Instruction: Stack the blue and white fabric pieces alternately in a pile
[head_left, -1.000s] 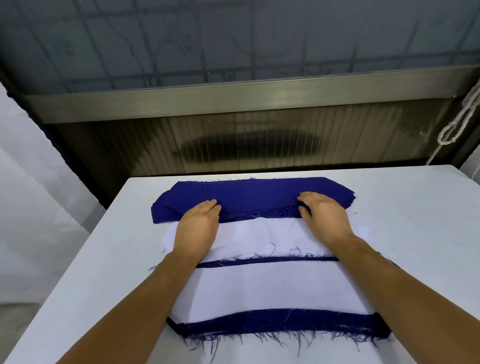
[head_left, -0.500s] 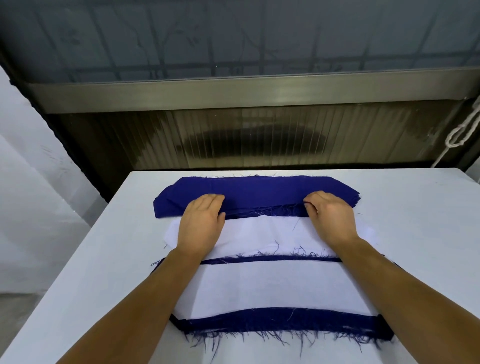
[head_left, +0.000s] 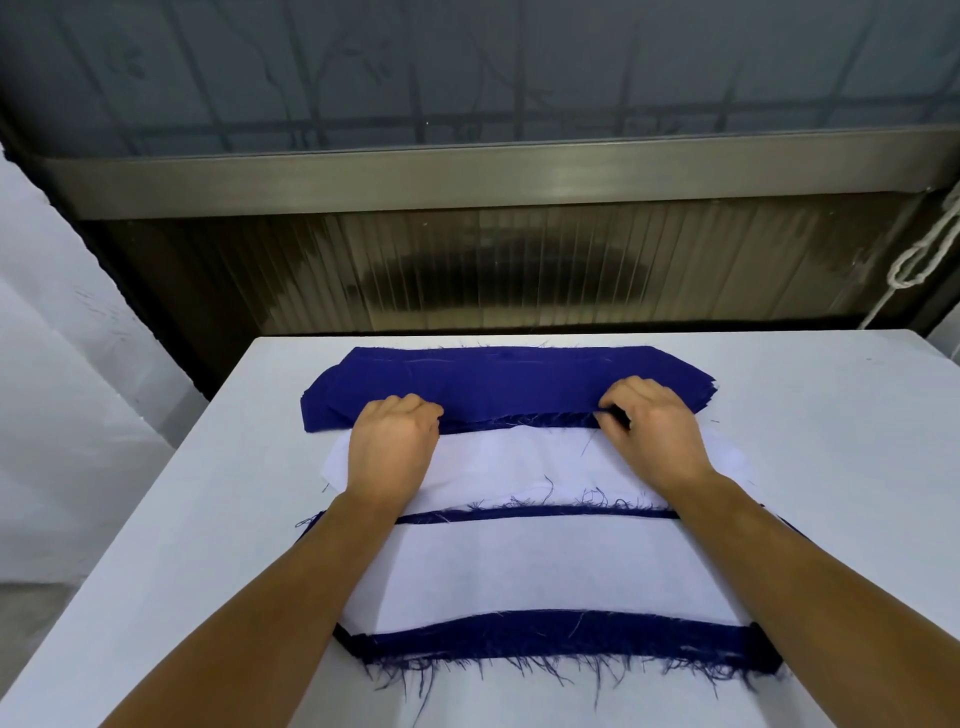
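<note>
Both forearms are stretched forward over the white worktop. The near frayed edge of the blue fabric piece (lying farthest back, atop white fabric) is pinched by curled fingers of left hand and right hand.

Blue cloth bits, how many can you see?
3: a far stack both hands pinch, a thin middle strip, a frayed near strip. More may hide underneath.
</note>
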